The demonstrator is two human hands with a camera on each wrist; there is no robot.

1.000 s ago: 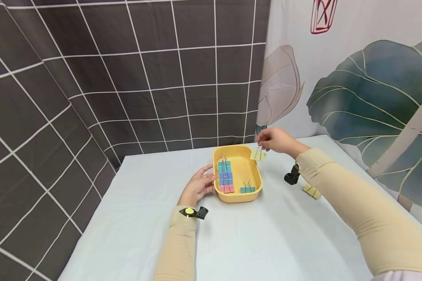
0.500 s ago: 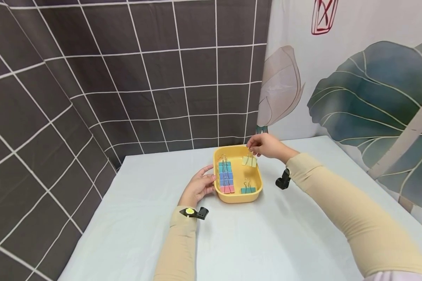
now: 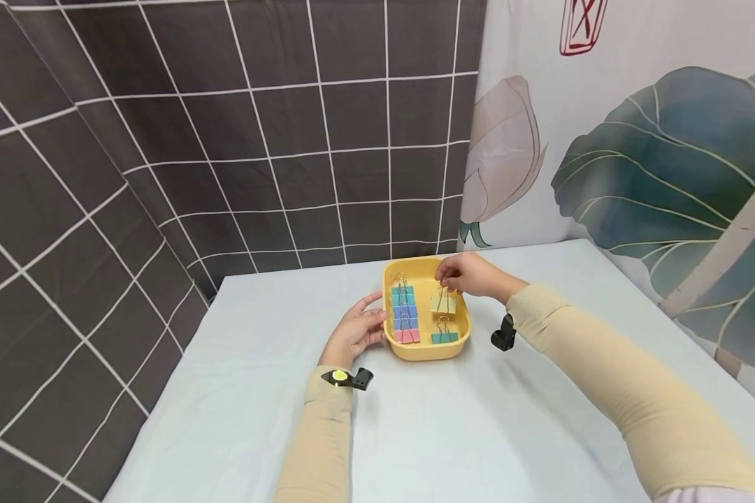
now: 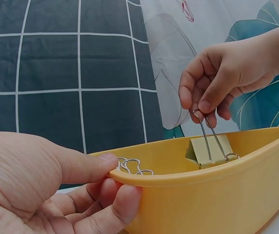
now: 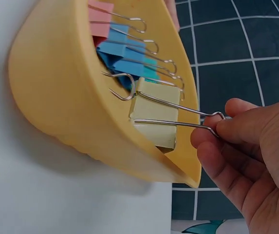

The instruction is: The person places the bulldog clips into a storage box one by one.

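Note:
My right hand (image 3: 472, 274) pinches the wire handle of a pale yellow binder clip (image 3: 443, 305), which hangs inside the right half of a yellow plastic basket (image 3: 430, 353). In the right wrist view its thumb and fingertips hold the wire loops, and the clip's body (image 5: 155, 105) sits within the rim. At the basket's left side, my left hand (image 3: 355, 331) grips the rim, thumb on top and fingers against the outer wall, as the left wrist view shows. A teal binder clip (image 3: 444, 338) lies just in front of the yellow one.
Along the basket's left side runs a row of binder clips: teal ones (image 3: 403, 295), blue ones (image 3: 405, 318) and a pink one (image 3: 407, 337). A white cloth covers the table (image 3: 239, 391). Behind it hangs a dark gridded curtain (image 3: 277, 175).
My right hand has carried the yellow binder clip leftward from the basket's right rim and lowered it inside. The yellow clips on the table are now hidden by the right arm. The left hand stays put.

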